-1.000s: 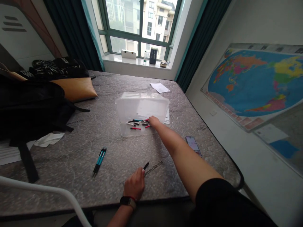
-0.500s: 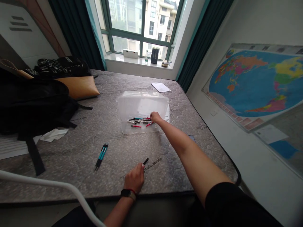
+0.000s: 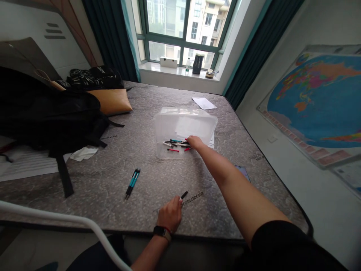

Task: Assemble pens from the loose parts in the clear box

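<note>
My left hand (image 3: 170, 213) rests on the mattress near its front edge, closed around a pen (image 3: 184, 195) with a black end poking out past the fingers. My right hand (image 3: 194, 142) reaches into a clear plastic box (image 3: 166, 126) lying on its side, its opening towards me. The fingers are bent down at the right part of a pile of pens (image 3: 176, 143); what they pinch is hidden. A red pen (image 3: 173, 150) lies apart, in front of the pile. Two teal-and-black pens (image 3: 132, 184) lie side by side on the mattress, left of my left hand.
A black backpack (image 3: 53, 113) and a tan cushion-like item (image 3: 113, 101) occupy the left side. A phone-like flat object (image 3: 243, 172) lies right of my right forearm. White paper (image 3: 204, 103) is behind the box. A white tube (image 3: 56, 217) crosses the lower left.
The whole view has shifted, so things appear further right. My right hand sits slightly lower over the pens in the box. The left hand keeps its hold on the pen.
</note>
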`<state>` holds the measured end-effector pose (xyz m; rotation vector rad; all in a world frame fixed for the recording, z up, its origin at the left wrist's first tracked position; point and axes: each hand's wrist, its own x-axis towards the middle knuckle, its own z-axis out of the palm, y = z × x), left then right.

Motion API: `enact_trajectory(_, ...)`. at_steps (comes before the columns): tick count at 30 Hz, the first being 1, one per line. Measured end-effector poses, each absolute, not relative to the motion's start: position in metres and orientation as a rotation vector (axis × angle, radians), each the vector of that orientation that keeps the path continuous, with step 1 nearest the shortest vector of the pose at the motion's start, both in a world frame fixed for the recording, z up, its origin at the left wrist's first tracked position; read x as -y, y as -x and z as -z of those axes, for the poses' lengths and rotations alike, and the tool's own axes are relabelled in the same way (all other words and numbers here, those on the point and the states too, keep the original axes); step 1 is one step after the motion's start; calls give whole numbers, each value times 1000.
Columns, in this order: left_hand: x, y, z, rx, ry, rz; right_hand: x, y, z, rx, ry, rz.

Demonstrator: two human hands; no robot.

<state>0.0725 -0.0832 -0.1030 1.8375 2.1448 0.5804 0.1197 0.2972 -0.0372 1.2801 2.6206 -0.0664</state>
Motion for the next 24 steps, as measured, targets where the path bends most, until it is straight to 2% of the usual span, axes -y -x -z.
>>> enact_trajectory(10, 83, -73, 102, -2134, -1822, -605, -298, -115, 37, -2607, -1272, 69)
enact_trajectory(17, 84, -73, 98, -2122, -1773, -568, -282, -124, 34, -2659, -1542, 97)
enact_trajectory(20, 84, -73, 98, -2137, -1785, -579, -261, -136, 33, -2846, -1795, 360)
enact_trajectory(24, 84, -73, 97, -2149, -1797, -577, -198, -172, 48, -2904, -2075, 1184)
